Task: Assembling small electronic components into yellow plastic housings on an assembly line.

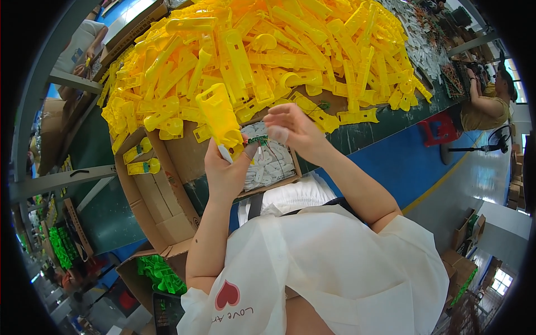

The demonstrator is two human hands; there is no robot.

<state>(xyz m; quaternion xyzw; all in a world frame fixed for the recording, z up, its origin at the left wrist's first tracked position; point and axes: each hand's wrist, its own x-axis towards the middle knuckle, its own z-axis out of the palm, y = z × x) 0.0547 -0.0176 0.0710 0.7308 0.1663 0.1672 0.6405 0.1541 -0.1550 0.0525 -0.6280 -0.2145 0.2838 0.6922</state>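
My left hand (226, 176) grips a long yellow plastic shell (216, 109), which stands tilted upward above the bench. A white plastic piece (224, 153) shows at the shell's lower end, by my fingers. Beside my left thumb is a small green circuit board (257, 140) with thin wires; how it is joined to the shell I cannot tell. My right hand (301, 134) hovers a little to the right, apart from the shell, its fingers loosely bent and spread with nothing seen in them. Below both hands sits a shallow cardboard box (297, 162) of small white plastic parts (273, 170).
A big heap of yellow shells (268, 56) covers the far bench. At left, an open carton (159, 195) holds a few yellow pieces with green boards. Green parts (162, 273) fill a box at lower left. Co-workers (491, 97) are at right and far left.
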